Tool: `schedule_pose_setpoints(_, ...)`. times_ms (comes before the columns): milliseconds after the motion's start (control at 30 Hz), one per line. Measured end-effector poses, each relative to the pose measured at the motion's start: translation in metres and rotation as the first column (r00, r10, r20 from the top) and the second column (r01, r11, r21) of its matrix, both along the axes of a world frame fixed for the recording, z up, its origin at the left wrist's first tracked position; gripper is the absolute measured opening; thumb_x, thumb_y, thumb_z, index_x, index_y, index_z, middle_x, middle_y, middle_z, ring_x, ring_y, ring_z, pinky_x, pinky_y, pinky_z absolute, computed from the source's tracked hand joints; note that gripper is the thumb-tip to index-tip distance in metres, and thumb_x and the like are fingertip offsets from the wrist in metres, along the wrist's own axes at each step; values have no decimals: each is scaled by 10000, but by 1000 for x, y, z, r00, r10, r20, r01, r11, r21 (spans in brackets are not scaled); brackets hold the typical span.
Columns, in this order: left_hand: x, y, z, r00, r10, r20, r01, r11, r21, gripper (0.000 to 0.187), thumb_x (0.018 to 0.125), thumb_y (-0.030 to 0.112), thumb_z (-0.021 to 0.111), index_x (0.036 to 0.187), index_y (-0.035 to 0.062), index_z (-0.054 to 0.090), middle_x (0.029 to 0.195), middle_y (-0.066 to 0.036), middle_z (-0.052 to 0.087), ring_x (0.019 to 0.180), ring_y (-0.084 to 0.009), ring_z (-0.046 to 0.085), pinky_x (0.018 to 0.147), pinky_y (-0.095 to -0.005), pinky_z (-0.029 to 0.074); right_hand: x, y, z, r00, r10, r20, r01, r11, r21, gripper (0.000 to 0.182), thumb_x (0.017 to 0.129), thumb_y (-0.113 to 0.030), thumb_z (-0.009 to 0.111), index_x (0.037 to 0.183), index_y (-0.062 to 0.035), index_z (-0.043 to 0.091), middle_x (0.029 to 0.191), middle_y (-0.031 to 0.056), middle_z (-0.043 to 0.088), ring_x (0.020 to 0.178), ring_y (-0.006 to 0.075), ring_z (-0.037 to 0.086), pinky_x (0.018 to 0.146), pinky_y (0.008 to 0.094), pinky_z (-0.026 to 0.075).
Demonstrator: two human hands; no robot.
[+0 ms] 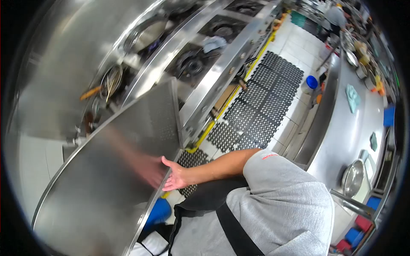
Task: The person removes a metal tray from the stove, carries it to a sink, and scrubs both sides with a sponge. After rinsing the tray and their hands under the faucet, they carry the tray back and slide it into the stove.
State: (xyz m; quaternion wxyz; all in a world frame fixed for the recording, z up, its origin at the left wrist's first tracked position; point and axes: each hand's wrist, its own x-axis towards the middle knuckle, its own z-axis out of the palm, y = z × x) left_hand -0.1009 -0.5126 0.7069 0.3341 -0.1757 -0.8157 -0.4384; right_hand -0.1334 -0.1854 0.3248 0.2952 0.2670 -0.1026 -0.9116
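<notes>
My right hand [176, 176] reaches across to the left, its palm partly turned toward me and the thumb spread up. Its fingers are extended and rest at the edge of a large stainless steel panel [102, 187]. A blurred reflection of the arm shows in that shiny surface. No grip around the edge is visible. My left hand is out of view. Beyond the panel's top edge lies a whisk [112, 82] with a wooden handle, among pans. A gas stove [192, 64] runs alongside, with a pale cloth [214, 43] on it.
Black perforated mats [265, 102] cover the aisle floor. A steel counter [348, 123] on the right carries a green cloth [353, 99] and a metal bowl [353, 178]. A blue bucket [311, 83] stands below the counter. Another person [335, 19] is at the far end.
</notes>
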Motion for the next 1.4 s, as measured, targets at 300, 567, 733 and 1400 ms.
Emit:
schedule_pose_setpoints(300, -9, 228, -16, 851, -465, 245, 521, 806, -279, 178, 854, 58, 723, 1010, -21, 693, 949, -153, 692, 833, -244, 611, 793, -377, 500, 58, 176, -50, 889, -449, 95, 442, 893, 84, 1387, 572, -855, 669, 1503, 22, 132, 1531, 181, 282, 1410, 291, 290, 1115, 455, 305)
schedule_pose_setpoints(567, -41, 356, -43, 767, -517, 382, 642, 624, -446, 501, 775, 94, 698, 1246, -28, 575, 1094, -79, 557, 956, -172, 497, 915, -285, 375, 112, 277, -78, 784, -587, 201, 551, 808, 211, 1426, 587, -892, 615, 1535, 2, 37, 1523, 199, 264, 1347, 298, 341, 1075, 466, 311)
schedule_pose_setpoints(733, -79, 437, -73, 545, -740, 394, 836, 439, -331, 196, 708, 100, 654, 858, -24, 623, 699, -19, 565, 630, -144, 452, 614, -309, 362, 138, 334, -140, 769, -635, 70, 593, 750, 292, 1292, 648, -887, 565, 1498, 2, 171, 1446, 230, 351, 1260, 332, 395, 1036, 457, 326)
schedule_pose_setpoints(1400, -103, 772, -225, -70, -799, 597, 479, 498, 723, 242, 719, -27, 508, 949, -23, 583, 827, -68, 587, 729, -169, 569, 710, -286, 492, 317, 681, -7, 28, -992, -127, 689, -73, 721, 195, 920, -179, 628, 1065, -51, 598, 1043, 115, 640, 1015, 307, 622, 925, 563, 496)
